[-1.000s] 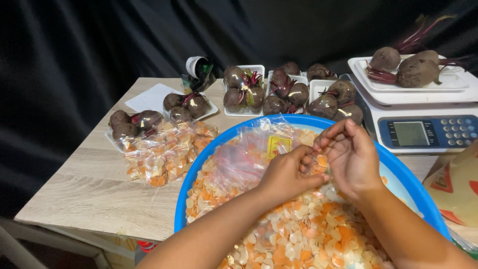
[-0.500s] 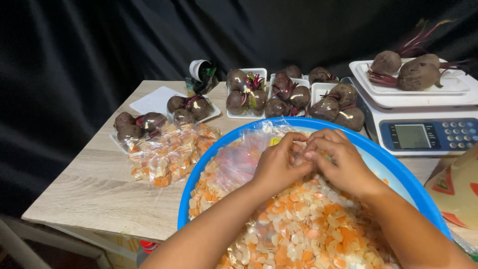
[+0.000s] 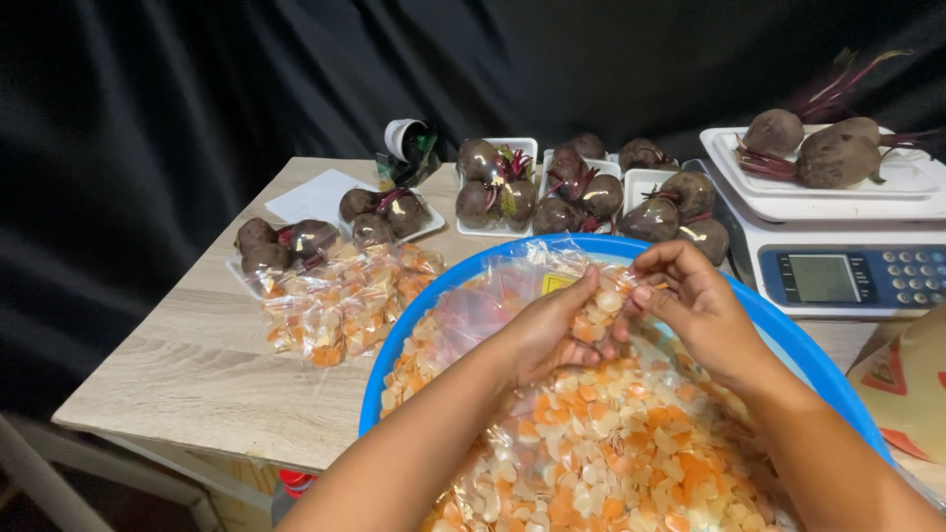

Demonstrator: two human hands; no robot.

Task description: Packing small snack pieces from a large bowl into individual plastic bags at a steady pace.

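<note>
- The left hand (image 3: 545, 330) is cupping a small heap of orange and cream chips (image 3: 594, 317) inside the blue basin (image 3: 419, 305); its grip is half clenched around them, thumb tip pointing toward 1 o'clock.
- The right hand (image 3: 695, 310) is pinching the upper edge of a clear plastic bag (image 3: 493, 296), fingers closed on the film just beside the left thumb; the two hands are almost touching over the basin's 12 o'clock rim.
- The bag is lying at 10 o'clock from the left hand, its long axis running from 9 o'clock to 3 o'clock, with its mouth toward the right hand; the left hand is the nearer one to the bag's body.
- The loose chips are filling the basin from 6 o'clock up to the hands.
- Filled chip bags (image 3: 335, 300) are resting on the tabletop (image 3: 187, 374) at 9 o'clock of the basin.
- White trays of beetroots (image 3: 581, 192) are standing at 12 o'clock, behind the basin.
- A weighing scale (image 3: 838, 266) is carrying more beetroots (image 3: 828, 148) at 2 o'clock.
</note>
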